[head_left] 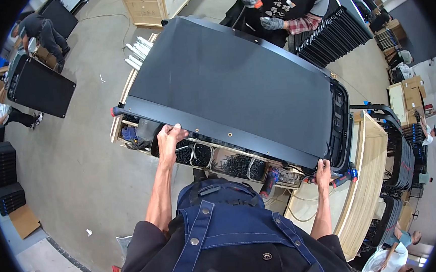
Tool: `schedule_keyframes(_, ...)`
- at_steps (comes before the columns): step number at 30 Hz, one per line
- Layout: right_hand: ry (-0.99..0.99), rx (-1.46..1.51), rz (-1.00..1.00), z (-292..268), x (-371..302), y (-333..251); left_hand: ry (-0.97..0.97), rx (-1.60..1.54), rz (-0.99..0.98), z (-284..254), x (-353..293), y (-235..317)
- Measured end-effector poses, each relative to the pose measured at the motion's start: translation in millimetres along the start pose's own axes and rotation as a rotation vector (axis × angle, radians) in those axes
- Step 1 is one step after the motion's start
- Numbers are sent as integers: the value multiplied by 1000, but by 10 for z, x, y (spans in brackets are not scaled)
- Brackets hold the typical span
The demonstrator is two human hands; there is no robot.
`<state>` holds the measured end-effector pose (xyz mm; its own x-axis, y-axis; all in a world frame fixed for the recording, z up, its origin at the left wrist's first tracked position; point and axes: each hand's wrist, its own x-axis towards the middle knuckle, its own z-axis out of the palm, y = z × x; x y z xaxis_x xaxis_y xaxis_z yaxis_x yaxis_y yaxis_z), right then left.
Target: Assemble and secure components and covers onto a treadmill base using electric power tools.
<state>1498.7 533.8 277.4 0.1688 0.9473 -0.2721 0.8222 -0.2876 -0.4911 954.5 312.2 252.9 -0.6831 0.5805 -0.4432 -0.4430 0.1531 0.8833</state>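
A large black treadmill deck [229, 79], with a smooth belt-like surface and long side rails, lies across the workbench in front of me. My left hand [170, 141] grips the edge of its near rail [212, 131] left of the middle, thumb on top. At the near right corner my right hand [323, 173] is closed on the end of the same rail. Under the near edge, bins of dark screws [235, 165] show between my hands. A power driver [269, 184] hangs left of my right hand, and a red and black driver [344, 176] sits right of it.
Across the deck, a gloved co-worker [290, 9] holds a red tool. White rods [139, 51] stick out at the bench's far left. A wooden crate [362, 176] stands at right, another crate [153, 6] at the back. Stacked black frames [329, 34] stand behind the co-worker.
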Motion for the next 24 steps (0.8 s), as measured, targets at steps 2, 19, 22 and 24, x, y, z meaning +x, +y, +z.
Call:
schedule_keyframes(2,18,102,30,14,19,14,-47,121,19,-114,14,-12)
schedule_keyframes(19,-211,-161,-348,-378,52,-30,-95,-763,-62,-250,492,-757)
schedule_keyframes(22,-216,-104,-385,-337,72,-12,-108,-727,-6,-243,479,-752)
schedule_keyframes(24,-260,-134,-352,-364,78,-179,-55,-715,-14,-271,455,-728)
